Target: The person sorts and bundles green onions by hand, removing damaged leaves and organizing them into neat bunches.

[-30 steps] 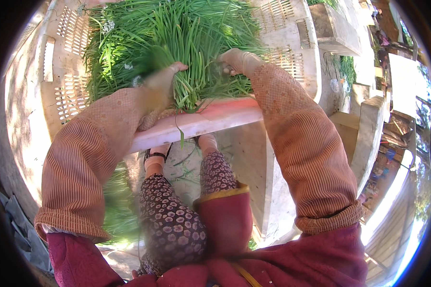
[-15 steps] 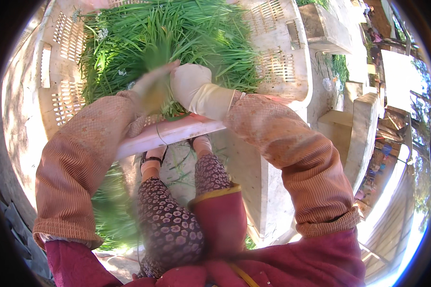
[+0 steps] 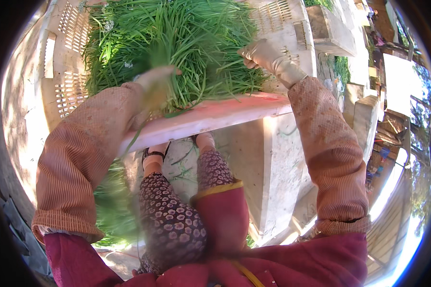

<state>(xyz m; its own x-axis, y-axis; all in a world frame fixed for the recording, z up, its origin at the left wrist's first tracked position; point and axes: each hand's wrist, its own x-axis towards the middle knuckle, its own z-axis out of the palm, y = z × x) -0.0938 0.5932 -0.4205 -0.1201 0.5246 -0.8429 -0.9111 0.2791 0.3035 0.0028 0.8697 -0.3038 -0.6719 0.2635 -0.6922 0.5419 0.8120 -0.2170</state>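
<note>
Long, flat green leaves with a few white flower heads, which look like garlic chives (image 3: 201,38), fill a pale plastic crate. At their near left side is my gloved left hand (image 3: 153,80), one fingertip stretched over the leaves. A blurred smear covers part of that hand, so its grip stays unclear. My right hand (image 3: 268,60), in a cream glove, is at the right edge of the leaves. Its fingers are curled together, and what they hold, if anything, is too small to make out. Loose leaves hang over the pinkish-white board (image 3: 210,115) in front.
The crate (image 3: 52,71) has slotted walls on both sides. Pale block-like slabs (image 3: 333,36) stand at the right. More green leaves (image 3: 112,205), blurred, lie low on the left. My legs and sandalled feet are below the board, beside a pale upright slab (image 3: 277,177).
My right hand has moved away from my left, rightward and slightly up, to the right edge of the leaves. More of the board shows. The left hand has barely moved.
</note>
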